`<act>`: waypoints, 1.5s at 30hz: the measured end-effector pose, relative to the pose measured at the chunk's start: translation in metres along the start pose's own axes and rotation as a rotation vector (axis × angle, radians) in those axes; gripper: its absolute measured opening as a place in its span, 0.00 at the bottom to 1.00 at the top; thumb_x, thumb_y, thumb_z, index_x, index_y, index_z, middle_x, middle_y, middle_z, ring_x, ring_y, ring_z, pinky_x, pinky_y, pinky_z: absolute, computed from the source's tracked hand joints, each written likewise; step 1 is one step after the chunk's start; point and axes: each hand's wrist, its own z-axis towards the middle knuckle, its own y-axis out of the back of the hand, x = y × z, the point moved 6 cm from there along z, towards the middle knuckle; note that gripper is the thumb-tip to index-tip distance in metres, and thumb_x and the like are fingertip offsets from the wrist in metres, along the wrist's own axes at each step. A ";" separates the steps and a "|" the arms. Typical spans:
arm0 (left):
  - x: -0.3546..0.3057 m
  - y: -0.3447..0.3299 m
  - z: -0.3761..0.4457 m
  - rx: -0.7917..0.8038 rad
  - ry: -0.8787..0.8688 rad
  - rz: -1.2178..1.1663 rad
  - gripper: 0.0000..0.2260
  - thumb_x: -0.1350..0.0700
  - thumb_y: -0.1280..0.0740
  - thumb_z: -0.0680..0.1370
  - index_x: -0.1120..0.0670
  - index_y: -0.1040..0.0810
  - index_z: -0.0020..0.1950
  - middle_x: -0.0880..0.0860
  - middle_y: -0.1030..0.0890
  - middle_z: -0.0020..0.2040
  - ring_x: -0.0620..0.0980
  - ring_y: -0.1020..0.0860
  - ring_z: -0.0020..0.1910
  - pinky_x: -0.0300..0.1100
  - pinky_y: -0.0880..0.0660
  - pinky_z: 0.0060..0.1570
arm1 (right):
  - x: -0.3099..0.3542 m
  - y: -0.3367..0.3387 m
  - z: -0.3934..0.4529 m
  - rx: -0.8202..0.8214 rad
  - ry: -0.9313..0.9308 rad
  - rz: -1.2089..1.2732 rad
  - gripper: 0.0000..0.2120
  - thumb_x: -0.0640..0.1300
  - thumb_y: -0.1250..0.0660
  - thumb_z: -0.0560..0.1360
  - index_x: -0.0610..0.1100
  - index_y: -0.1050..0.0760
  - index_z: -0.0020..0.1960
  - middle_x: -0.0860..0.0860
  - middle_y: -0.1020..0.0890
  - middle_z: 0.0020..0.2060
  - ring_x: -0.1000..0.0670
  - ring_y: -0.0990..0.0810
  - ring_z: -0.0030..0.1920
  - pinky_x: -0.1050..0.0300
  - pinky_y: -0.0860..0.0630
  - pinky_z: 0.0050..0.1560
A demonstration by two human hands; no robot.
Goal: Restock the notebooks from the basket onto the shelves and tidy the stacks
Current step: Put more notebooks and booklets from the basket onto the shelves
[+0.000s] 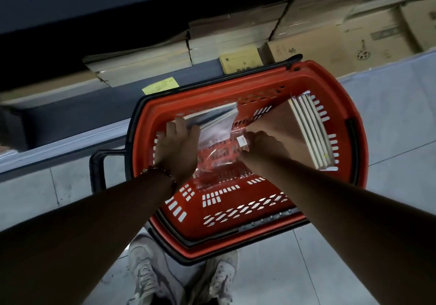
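- We see a red basket (247, 229) on the tiled floor (389, 125), in front of a low shelf (82, 106) that lies towards 12 o'clock.
- Our left hand (175, 150) reaches into the basket at its 10 o'clock side, fingers curled over the near edge of a plastic-wrapped pack of notebooks (212, 121), gripping it.
- Our right hand (264, 145) is at the middle of the basket, fingers bent around the clear wrapping (224, 160) near a white label (242, 140), pinching it.
- A second bundle of notebooks (309, 132) leans on edge against the basket wall at 3 o'clock, white page edges showing.
- On the shelf, stacks of brown notebooks (146, 66) lie flat at 11 o'clock, with cardboard boxes (342, 42) at 1 o'clock.
- A yellow tag (160, 85) sits on the shelf edge, just beyond the basket rim.
- Pale shoes (144, 274) show at 6 o'clock.
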 end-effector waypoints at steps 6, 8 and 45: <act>-0.023 -0.016 -0.002 0.042 -0.119 -0.162 0.13 0.63 0.44 0.82 0.57 0.33 0.66 0.53 0.21 0.43 0.53 0.21 0.37 0.43 0.30 0.32 | 0.001 -0.008 0.002 -0.129 -0.016 0.051 0.23 0.46 0.34 0.77 0.45 0.38 0.69 0.44 0.27 0.65 0.42 0.24 0.58 0.50 0.26 0.53; -0.026 -0.020 -0.006 0.010 -0.121 -0.192 0.13 0.63 0.45 0.83 0.59 0.34 0.67 0.50 0.24 0.35 0.52 0.24 0.31 0.42 0.36 0.28 | 0.003 -0.014 0.002 -0.164 0.011 0.059 0.26 0.44 0.33 0.76 0.46 0.41 0.70 0.44 0.26 0.64 0.41 0.22 0.57 0.50 0.24 0.51; 0.007 0.398 -0.186 -0.032 0.106 -1.350 0.20 0.51 0.26 0.75 0.40 0.27 0.64 0.39 0.18 0.51 0.39 0.19 0.50 0.32 0.23 0.46 | 0.022 0.261 -0.351 -0.071 0.128 1.153 0.08 0.43 0.31 0.78 0.47 0.20 0.56 0.51 0.15 0.50 0.48 0.16 0.50 0.57 0.19 0.45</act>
